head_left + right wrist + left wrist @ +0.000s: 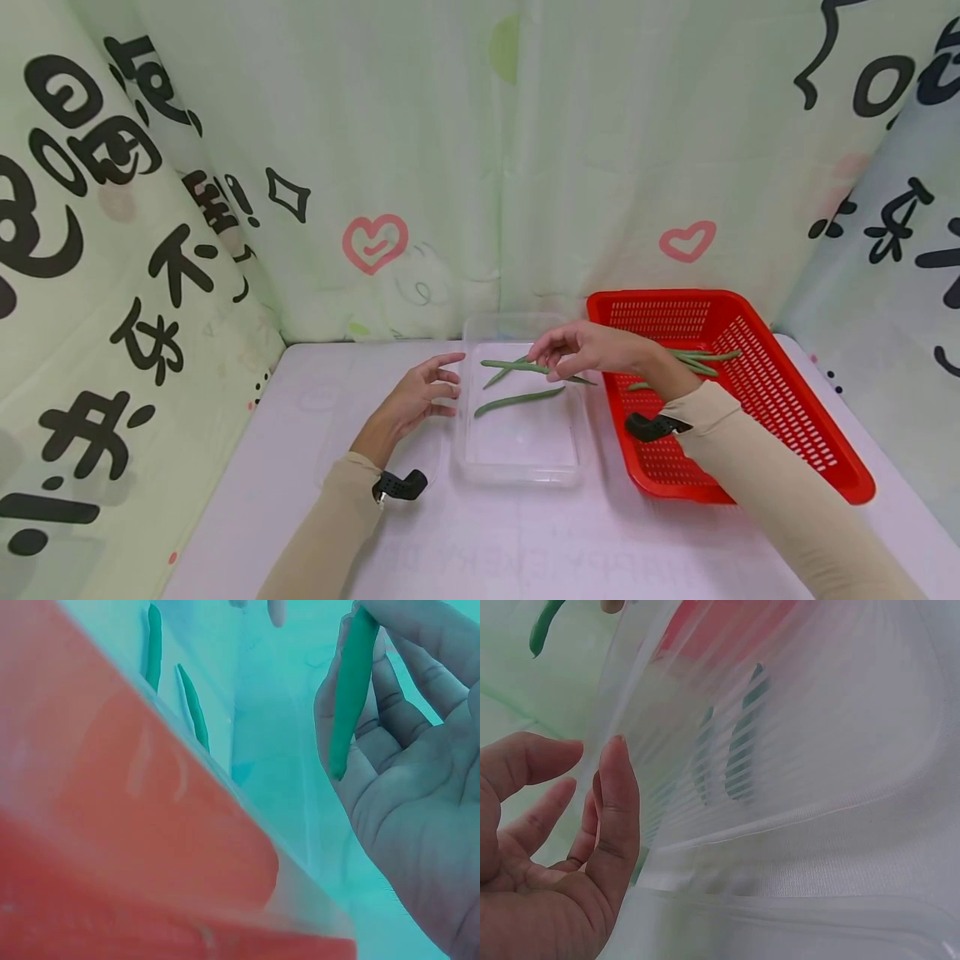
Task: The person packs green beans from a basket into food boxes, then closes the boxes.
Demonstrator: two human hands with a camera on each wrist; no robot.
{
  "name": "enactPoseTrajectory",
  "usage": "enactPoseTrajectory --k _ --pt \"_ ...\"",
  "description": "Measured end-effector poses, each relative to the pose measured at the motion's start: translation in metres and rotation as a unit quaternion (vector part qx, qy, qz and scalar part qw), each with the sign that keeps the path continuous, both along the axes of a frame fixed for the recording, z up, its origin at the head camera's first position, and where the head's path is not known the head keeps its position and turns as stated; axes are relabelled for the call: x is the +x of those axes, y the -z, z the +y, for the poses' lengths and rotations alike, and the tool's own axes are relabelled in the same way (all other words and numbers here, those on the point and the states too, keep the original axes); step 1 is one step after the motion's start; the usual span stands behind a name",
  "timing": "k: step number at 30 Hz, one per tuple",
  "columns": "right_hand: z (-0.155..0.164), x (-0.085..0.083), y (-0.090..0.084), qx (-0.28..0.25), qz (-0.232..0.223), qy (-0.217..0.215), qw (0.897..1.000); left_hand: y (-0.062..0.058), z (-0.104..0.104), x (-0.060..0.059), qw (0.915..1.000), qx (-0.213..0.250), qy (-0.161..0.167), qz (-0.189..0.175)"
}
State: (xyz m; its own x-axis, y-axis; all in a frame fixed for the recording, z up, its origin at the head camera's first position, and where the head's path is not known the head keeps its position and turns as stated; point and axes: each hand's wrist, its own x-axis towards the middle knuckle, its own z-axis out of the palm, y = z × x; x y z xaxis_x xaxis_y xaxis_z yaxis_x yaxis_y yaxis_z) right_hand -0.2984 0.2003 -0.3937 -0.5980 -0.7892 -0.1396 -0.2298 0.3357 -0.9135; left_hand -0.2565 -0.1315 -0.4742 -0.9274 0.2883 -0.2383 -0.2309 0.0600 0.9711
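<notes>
My right hand [596, 348] pinches a green bean [352, 690] between thumb and fingertips, over the far part of a clear plastic container [517, 473]. Two more green beans lie inside it: a slightly curved one [517, 402] in the middle and another [495, 378] slanting beneath the held bean in the head view. On the container's left side is my left hand [416, 396], fingers loosely spread and fingertips right at the rim. In the left wrist view nothing is between that hand's thumb and fingers [619, 802].
A red perforated basket [810, 417] stands right of the container, with several green beans [705, 357] in it, partly hidden by my right forearm. Low on the left, a clear plastic edge [780, 919] shows beside the container. A printed curtain [450, 167] hangs behind the table.
</notes>
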Motion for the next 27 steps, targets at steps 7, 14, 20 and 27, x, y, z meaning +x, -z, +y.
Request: enactPoseTrajectory --k 7,14,20,27 --pt "-0.007 0.003 -0.002 0.002 -0.001 -0.014 1.000 -0.001 -0.001 0.000 1.0000 0.001 0.004 0.002" --pt "-0.003 0.006 -0.010 -0.005 0.006 -0.018 1.000 -0.001 -0.001 0.000 1.0000 0.003 0.002 -0.004" --pt "0.008 0.007 -0.015 -0.002 0.027 -0.012 1.000 0.000 -0.001 0.000 1.0000 0.003 0.001 -0.002" --pt "0.021 0.012 -0.018 -0.003 0.021 0.009 1.000 0.001 -0.001 -0.001 1.0000 0.005 -0.002 -0.004"
